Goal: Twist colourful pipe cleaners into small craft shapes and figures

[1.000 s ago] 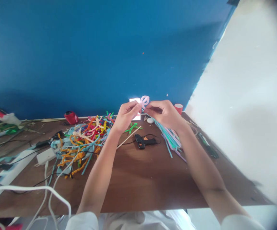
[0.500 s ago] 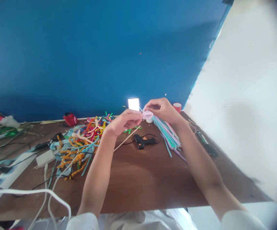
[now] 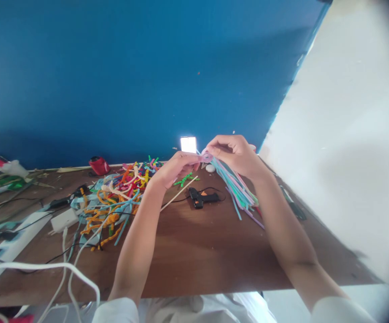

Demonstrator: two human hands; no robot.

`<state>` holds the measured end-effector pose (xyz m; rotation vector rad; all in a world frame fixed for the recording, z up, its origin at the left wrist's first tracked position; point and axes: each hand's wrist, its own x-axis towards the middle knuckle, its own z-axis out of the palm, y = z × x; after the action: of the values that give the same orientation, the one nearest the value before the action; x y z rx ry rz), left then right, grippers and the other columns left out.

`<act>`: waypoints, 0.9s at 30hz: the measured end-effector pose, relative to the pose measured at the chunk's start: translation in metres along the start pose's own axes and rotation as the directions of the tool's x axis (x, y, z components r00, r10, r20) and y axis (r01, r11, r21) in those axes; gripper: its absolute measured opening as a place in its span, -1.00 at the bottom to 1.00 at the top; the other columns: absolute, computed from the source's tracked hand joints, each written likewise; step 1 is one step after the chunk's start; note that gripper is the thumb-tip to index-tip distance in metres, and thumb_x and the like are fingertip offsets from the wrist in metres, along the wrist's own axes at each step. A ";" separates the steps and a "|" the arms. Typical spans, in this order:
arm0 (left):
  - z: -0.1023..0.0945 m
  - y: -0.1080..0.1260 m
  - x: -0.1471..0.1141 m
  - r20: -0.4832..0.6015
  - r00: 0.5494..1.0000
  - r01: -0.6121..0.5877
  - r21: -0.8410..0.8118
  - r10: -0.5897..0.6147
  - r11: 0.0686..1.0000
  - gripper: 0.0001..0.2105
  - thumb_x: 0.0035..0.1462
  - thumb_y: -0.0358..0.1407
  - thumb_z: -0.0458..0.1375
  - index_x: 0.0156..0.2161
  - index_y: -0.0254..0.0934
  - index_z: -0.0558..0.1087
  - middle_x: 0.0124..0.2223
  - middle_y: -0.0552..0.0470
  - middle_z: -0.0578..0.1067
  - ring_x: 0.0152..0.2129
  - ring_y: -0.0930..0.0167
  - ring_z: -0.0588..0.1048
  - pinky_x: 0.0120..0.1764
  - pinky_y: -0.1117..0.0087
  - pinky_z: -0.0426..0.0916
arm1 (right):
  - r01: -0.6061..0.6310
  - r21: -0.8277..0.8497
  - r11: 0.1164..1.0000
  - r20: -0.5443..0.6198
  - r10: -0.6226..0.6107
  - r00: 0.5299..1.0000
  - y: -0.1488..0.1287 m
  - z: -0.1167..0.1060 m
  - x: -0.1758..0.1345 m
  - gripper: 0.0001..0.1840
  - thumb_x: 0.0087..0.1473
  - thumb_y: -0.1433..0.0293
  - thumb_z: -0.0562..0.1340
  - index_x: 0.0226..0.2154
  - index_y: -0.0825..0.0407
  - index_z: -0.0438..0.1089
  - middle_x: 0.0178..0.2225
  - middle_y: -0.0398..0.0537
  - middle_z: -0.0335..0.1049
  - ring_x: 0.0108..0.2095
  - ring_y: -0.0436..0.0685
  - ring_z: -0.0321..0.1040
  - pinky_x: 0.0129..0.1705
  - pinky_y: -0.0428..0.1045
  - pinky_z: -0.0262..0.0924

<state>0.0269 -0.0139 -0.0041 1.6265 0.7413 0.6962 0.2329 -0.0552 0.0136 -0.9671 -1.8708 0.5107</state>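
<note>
Between my two hands, raised above the back of the table, is a pale pink pipe cleaner [image 3: 207, 156] bent into a small loop. My left hand [image 3: 180, 167] pinches its left side between thumb and fingers. From the right, the fingertips of my right hand [image 3: 231, 151] are closed on the loop's upper edge. Behind and below the right hand lies a bundle of straight pipe cleaners [image 3: 234, 185] in blue, mint and lilac. A black glue gun [image 3: 201, 198] rests on the table beneath my hands, beside a thin wooden stick [image 3: 178, 194].
A lit phone [image 3: 188, 144] stands against the blue wall. Left of my arm is a tangled heap of coloured pipe cleaners [image 3: 114, 202]. Further left are a white power strip [image 3: 15, 244], an adapter [image 3: 64, 220] and loose cables. A red object [image 3: 99, 166] sits at the back.
The loop has become smaller and tighter. My right hand has shifted slightly right and turned, covering more of the red cup behind it. My left fingers have straightened a little.
</note>
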 end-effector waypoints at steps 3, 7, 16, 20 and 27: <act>-0.001 -0.001 0.001 0.006 1.000 -0.002 -0.058 0.003 0.998 -0.64 0.14 -0.06 0.23 -0.49 -0.28 0.34 -0.58 0.22 -0.05 -0.68 0.60 -0.14 -0.60 0.40 -0.33 | 0.004 -0.046 0.999 0.018 -0.003 1.000 -0.003 0.001 -0.002 -0.75 0.22 0.23 0.22 -0.34 0.04 0.52 -0.44 -0.12 0.44 -0.47 -0.01 0.25 -0.40 -0.04 0.08; -0.003 -0.003 0.002 0.040 0.999 0.036 -0.114 -0.031 0.993 -0.67 0.19 -0.07 0.14 -0.45 -0.28 0.35 -0.56 0.22 -0.08 -0.67 0.58 -0.15 -0.60 0.40 -0.32 | 0.025 -0.101 0.995 0.029 -0.023 0.999 -0.006 0.000 -0.003 -0.76 0.22 0.24 0.22 -0.33 0.02 0.55 -0.45 -0.13 0.43 -0.48 -0.02 0.22 -0.42 -0.04 0.04; -0.003 -0.005 0.005 0.055 0.998 0.021 -0.215 -0.009 0.976 -0.64 0.22 -0.05 0.11 -0.46 -0.26 0.24 -0.54 0.22 -0.07 -0.66 0.58 -0.17 -0.63 0.46 -0.31 | 0.026 -0.114 0.993 0.000 -0.026 1.000 -0.004 0.001 -0.002 -0.72 0.22 0.19 0.22 -0.33 0.02 0.54 -0.40 -0.08 0.46 -0.42 0.03 0.28 -0.38 -0.04 0.08; 0.000 -0.002 0.002 0.031 0.999 -0.001 -0.187 0.007 0.982 -0.58 0.27 0.05 0.03 -0.44 -0.26 0.23 -0.53 0.22 -0.07 -0.67 0.58 -0.16 -0.64 0.49 -0.29 | -0.007 -0.120 0.993 -0.054 0.000 0.999 -0.004 0.002 -0.002 -0.70 0.23 0.18 0.21 -0.35 0.04 0.51 -0.43 -0.09 0.42 -0.45 -0.01 0.24 -0.42 -0.06 0.05; 0.008 0.001 0.001 -0.076 0.975 -0.193 0.160 0.207 0.968 -0.69 0.24 0.00 0.12 -0.23 -0.24 0.34 -0.50 0.17 0.25 -0.66 0.58 0.11 -0.62 0.52 -0.05 | -0.032 -0.081 0.996 -0.144 0.020 0.989 -0.003 0.002 -0.001 -0.73 0.20 0.24 0.23 -0.38 0.08 0.51 -0.59 -0.18 0.25 -0.56 -0.05 0.11 -0.50 -0.06 -0.05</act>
<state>0.0336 -0.0179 -0.0048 1.8353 0.7164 0.8827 0.2299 -0.0577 0.0143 -1.0563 -1.7638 0.3716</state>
